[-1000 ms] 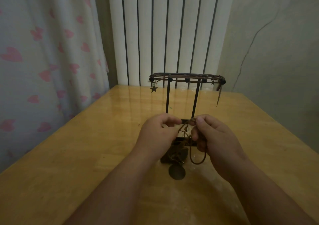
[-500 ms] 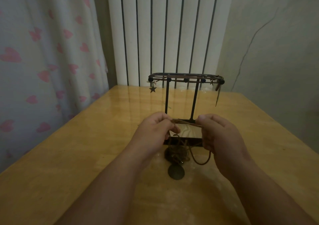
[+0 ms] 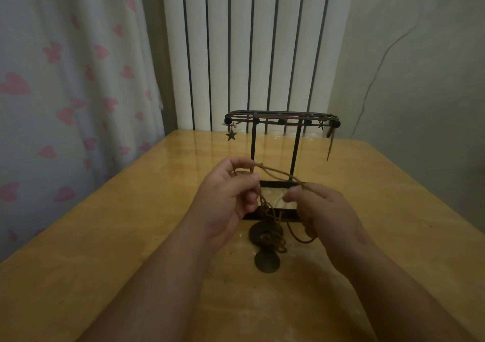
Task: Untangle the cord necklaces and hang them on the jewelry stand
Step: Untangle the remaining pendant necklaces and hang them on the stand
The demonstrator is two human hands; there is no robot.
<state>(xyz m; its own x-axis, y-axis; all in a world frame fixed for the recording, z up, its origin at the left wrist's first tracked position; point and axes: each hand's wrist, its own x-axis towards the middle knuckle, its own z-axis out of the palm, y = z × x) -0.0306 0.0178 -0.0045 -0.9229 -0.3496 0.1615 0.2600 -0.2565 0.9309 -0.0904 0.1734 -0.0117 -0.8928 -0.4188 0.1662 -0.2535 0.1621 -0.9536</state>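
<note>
A brown cord necklace (image 3: 278, 174) stretches between my hands, above the table. My left hand (image 3: 228, 197) pinches its raised end. My right hand (image 3: 323, 210) grips the lower end. From the cord a knotted tangle (image 3: 273, 234) hangs down with two dark round pendants (image 3: 267, 262); the lower pendant lies on the table. Behind my hands stands the black metal jewelry stand (image 3: 281, 121), with a star charm (image 3: 231, 135) at the left end of its bar and a thin long pendant (image 3: 330, 144) at the right. My hands partly hide its base.
The wooden table (image 3: 126, 226) reaches back to a white ribbed radiator (image 3: 252, 47). A curtain with pink hearts (image 3: 65, 79) hangs close along the table's left edge. A plain wall with a thin wire (image 3: 372, 79) is on the right.
My hands have moved further apart. The left hand has risen with its cord end, so the cord now slants down to the right hand, and the tangle has loosened below it.
</note>
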